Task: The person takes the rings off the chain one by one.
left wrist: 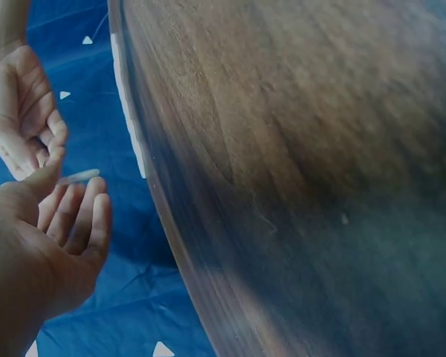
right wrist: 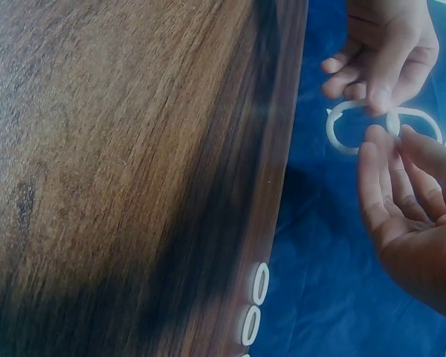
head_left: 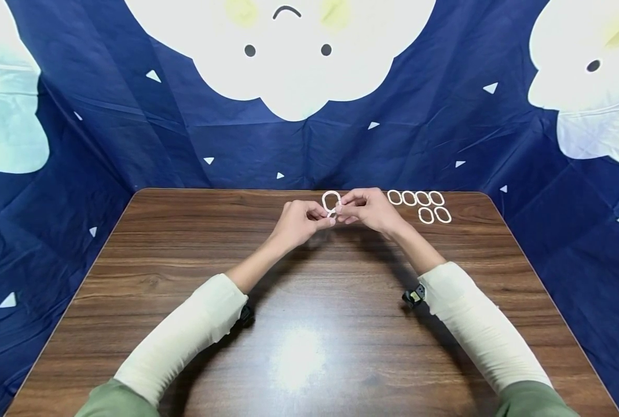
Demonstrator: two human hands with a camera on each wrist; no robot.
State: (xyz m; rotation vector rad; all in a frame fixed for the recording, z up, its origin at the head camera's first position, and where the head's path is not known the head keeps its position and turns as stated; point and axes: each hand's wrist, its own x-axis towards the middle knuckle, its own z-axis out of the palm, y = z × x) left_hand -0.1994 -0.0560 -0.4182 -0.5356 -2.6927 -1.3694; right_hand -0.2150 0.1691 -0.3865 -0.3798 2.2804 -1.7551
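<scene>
Both hands are raised over the far middle of the wooden table point(head_left: 309, 324) with two white oval rings between them. My left hand point(head_left: 323, 215) pinches the lower ring point(head_left: 332, 214) with thumb and fingertips; in the left wrist view that ring point(left wrist: 78, 177) shows edge-on at the thumb tip. My right hand point(head_left: 343, 207) pinches the upright ring point(head_left: 331, 201) at its side. The right wrist view shows the two rings point(right wrist: 346, 126) point(right wrist: 420, 120) touching side by side, left fingers point(right wrist: 379, 82) on their junction and right fingertips point(right wrist: 379, 141) just below.
Several loose white rings point(head_left: 422, 205) lie in two short rows at the table's far right; two show point(right wrist: 254, 303) by the edge in the right wrist view. Blue cloth with white clouds point(head_left: 288, 87) hangs behind and around the table.
</scene>
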